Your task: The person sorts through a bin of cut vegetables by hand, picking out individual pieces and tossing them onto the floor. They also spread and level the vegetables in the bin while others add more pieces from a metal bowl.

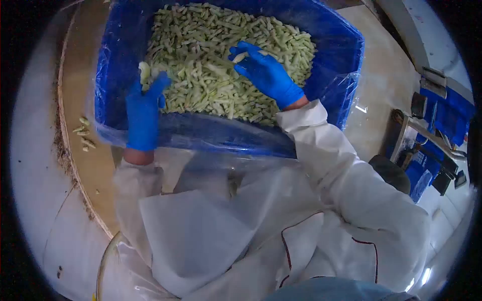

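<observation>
One wooden board [83, 75] under blue crate [331, 60]; pale floor [386, 80].

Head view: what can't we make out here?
- Blue crate: far rim cut off by the top edge; near wall blurred behind its clear plastic liner.
- Left hand: fingertips buried in the cut green vegetable pieces; grip unclear.
- Right hand: palm faces down, so what it holds is hidden.
- Equipment at right: dark, distorted by the lens.
</observation>
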A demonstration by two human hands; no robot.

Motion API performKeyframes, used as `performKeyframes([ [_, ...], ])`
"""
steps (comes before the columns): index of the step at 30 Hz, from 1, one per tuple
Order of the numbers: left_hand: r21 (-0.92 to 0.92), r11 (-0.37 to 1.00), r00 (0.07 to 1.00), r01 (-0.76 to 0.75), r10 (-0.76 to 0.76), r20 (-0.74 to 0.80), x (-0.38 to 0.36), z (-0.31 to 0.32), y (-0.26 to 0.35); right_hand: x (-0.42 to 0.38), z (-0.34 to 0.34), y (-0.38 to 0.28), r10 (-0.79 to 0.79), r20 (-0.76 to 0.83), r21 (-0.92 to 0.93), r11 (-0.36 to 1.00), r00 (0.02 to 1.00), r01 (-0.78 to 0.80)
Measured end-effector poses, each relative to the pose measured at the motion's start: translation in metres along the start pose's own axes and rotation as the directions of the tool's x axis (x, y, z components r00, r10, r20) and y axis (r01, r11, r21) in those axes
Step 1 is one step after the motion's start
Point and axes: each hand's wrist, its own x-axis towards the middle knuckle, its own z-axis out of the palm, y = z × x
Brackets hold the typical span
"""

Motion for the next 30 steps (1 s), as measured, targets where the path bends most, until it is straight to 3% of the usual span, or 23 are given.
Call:
performKeyframes([
  [1,-0.07,0.997,0.999,0.038,-0.039,-0.009,0.004,-0.005,-0.003,-0.004,0.002,-0.003,0.023,0.052,0.055,0.998,0.998,-0.026],
  [3,-0.042,0.994,0.987,-0.101,0.095,-0.126,0.013,-0.006,-0.008,-0.004,-0.004,0.002,0.133,0.078,0.1,0.985,0.988,-0.14],
  [4,-0.016,0.986,0.97,-0.163,0.158,-0.185,0.017,-0.01,-0.012,0.001,-0.002,0.005,0.106,0.041,-0.232,0.968,0.994,-0.094],
  [7,0.102,0.967,0.96,-0.235,0.248,-0.132,0.026,-0.022,-0.021,-0.002,0.024,0.025,0.058,0.197,-0.577,0.814,0.979,0.068],
  [8,0.125,0.96,0.955,-0.251,0.266,-0.13,0.025,-0.024,-0.023,0.004,0.033,0.034,-0.139,0.376,-0.727,0.568,0.916,0.385],
  [11,0.222,0.93,0.94,-0.292,0.322,-0.113,0.023,-0.021,-0.021,0.022,0.048,0.058,-0.06,0.613,-0.777,0.136,0.788,0.615],
  [12,0.276,0.914,0.936,-0.298,0.337,-0.104,0.026,-0.023,-0.026,0.026,0.054,0.065,0.002,0.605,-0.796,-0.008,0.796,0.605],
  [15,0.451,0.793,0.887,-0.409,0.461,-0.005,0.029,-0.026,-0.033,0.026,0.054,0.067,-0.003,0.589,-0.802,-0.127,0.808,0.584],
  [16,0.503,0.733,0.861,-0.458,0.507,0.044,0.028,-0.026,-0.032,0.024,0.052,0.063,-0.041,0.57,-0.82,-0.085,0.821,0.566],
  [18,0.787,0.444,0.79,-0.429,0.607,0.089,0.016,-0.016,-0.027,0.018,0.042,0.051,-0.116,0.528,-0.847,-0.003,0.841,0.531],
  [20,0.832,0.25,0.723,-0.494,0.65,0.234,-0.002,0.001,-0.016,0.004,0.037,0.041,-0.112,0.479,-0.861,0.132,0.871,0.49],
  [22,0.681,0.203,0.616,-0.703,0.652,0.441,-0.018,0.019,-0.003,-0.016,0.042,0.022,-0.054,0.427,-0.862,0.277,0.903,0.425],
  [25,0.648,0.2,0.678,-0.735,0.243,0.694,-0.049,0.048,0.0,-0.044,0.06,-0.018,-0.09,0.541,-0.802,0.243,0.836,0.545],
  [26,0.669,0.23,0.706,-0.707,0.163,0.689,-0.055,0.049,0.003,-0.051,0.064,-0.024,-0.169,0.555,-0.806,0.134,0.814,0.577],
  [28,0.7,0.276,0.729,-0.659,0.008,0.684,-0.061,0.057,0.01,-0.067,0.069,-0.012,-0.198,0.313,-0.877,0.316,0.929,0.363],
  [29,0.704,0.264,0.742,-0.66,0.081,0.665,-0.063,0.06,0.006,-0.073,0.072,-0.007,-0.197,0.181,-0.881,0.403,0.964,0.248],
  [30,0.708,0.254,0.751,-0.659,0.154,0.643,-0.064,0.06,-0.003,-0.075,0.08,-0.017,-0.089,0.065,-0.858,0.503,0.994,0.102],
])
